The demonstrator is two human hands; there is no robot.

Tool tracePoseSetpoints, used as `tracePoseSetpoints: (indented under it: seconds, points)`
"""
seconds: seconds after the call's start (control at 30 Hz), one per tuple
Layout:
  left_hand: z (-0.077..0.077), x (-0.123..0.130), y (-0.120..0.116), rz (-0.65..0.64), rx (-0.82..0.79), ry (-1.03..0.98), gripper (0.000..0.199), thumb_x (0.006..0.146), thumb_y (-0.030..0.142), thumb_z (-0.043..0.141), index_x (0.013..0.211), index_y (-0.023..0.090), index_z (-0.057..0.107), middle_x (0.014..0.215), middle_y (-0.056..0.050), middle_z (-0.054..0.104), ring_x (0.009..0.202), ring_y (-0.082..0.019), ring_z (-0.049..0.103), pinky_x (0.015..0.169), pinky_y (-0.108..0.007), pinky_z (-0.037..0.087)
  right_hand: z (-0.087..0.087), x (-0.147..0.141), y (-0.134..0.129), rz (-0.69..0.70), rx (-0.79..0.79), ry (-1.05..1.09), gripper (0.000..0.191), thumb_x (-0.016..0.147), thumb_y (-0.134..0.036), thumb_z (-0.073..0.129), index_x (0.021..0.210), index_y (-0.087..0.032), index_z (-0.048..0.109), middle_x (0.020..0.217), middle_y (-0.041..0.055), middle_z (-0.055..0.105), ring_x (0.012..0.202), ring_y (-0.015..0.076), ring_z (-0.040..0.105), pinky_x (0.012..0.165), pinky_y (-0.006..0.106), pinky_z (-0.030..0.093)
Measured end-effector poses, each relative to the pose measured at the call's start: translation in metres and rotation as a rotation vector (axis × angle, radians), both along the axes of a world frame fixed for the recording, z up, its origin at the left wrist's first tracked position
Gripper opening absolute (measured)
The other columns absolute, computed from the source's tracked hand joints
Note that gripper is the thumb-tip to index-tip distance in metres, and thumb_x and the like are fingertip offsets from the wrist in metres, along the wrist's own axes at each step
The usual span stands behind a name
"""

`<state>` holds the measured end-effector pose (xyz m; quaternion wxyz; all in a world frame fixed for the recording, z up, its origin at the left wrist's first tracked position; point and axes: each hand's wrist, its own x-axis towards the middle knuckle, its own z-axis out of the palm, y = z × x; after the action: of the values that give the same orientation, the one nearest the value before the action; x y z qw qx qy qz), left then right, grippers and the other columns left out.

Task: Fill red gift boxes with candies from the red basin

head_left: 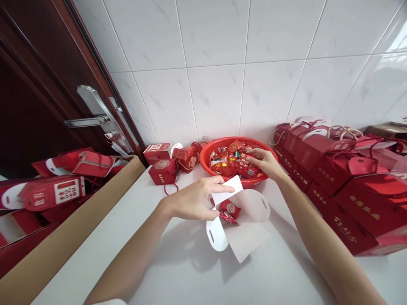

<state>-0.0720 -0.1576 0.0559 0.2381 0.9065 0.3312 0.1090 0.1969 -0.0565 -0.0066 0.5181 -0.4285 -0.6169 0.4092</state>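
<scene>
My left hand (192, 199) is closed on an upright white flap of an unfolded gift box (248, 241), with fingers behind the flap and thumb in front. The box's white inner side faces up, and its rounded flaps with slots spread outward. Several red wrapped candies (229, 209) lie inside it. My right hand (265, 163) reaches over the rim of a red plastic basket (206, 163). Its thumb and forefinger are apart, at the red wrapped candies (241, 165) in the basket. The tips of its other fingers are hard to see.
Small finished red boxes (163, 171) stand left of the basket. Stacked red gift boxes (346, 190) with cord handles line the right side of the white table (178, 262). At left, a cardboard carton (104, 207) holds more red boxes, beside a dark door (34, 84).
</scene>
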Motion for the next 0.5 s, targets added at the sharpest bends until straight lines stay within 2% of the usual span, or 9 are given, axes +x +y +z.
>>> tracePoseSetpoints:
  seconds: [0.13, 0.27, 0.37, 0.5]
  points:
    - [-0.008, -0.001, 0.012, 0.039, -0.051, -0.03, 0.062, 0.07, 0.017, 0.067, 0.132, 0.024, 0.065, 0.096, -0.002, 0.055, 0.084, -0.018, 0.057, 0.072, -0.027, 0.048, 0.0, 0.0, 0.0, -0.007, -0.017, -0.001, 0.052, 0.06, -0.056, 0.086, 0.092, -0.019, 0.069, 0.082, 0.0055, 0.072, 0.076, 0.023, 0.069, 0.064, 0.037, 0.061]
    - [-0.015, -0.004, 0.023, 0.046, -0.142, -0.086, 0.062, 0.068, 0.023, 0.072, 0.13, 0.024, 0.066, 0.099, -0.002, 0.057, 0.092, -0.02, 0.059, 0.079, -0.028, 0.049, 0.002, 0.0, -0.003, -0.025, -0.021, -0.029, 0.053, 0.062, -0.057, 0.084, 0.094, -0.017, 0.069, 0.085, 0.0067, 0.073, 0.078, 0.0231, 0.069, 0.068, 0.037, 0.061]
    - [-0.02, -0.005, 0.03, 0.052, -0.212, -0.055, 0.062, 0.068, 0.028, 0.075, 0.13, 0.023, 0.067, 0.103, -0.003, 0.061, 0.098, -0.023, 0.062, 0.085, -0.03, 0.049, 0.003, 0.0, -0.005, -0.026, -0.011, -0.055, 0.053, 0.064, -0.058, 0.082, 0.095, -0.017, 0.068, 0.086, 0.0072, 0.073, 0.078, 0.0224, 0.069, 0.069, 0.036, 0.061]
    - [-0.026, -0.003, 0.034, 0.061, -0.277, -0.005, 0.06, 0.071, 0.026, 0.072, 0.13, 0.022, 0.066, 0.108, -0.003, 0.066, 0.103, -0.024, 0.064, 0.085, -0.029, 0.049, 0.004, -0.001, -0.004, -0.008, -0.024, -0.003, 0.055, 0.062, -0.057, 0.084, 0.096, -0.017, 0.069, 0.088, 0.0065, 0.072, 0.078, 0.0209, 0.068, 0.071, 0.036, 0.06]
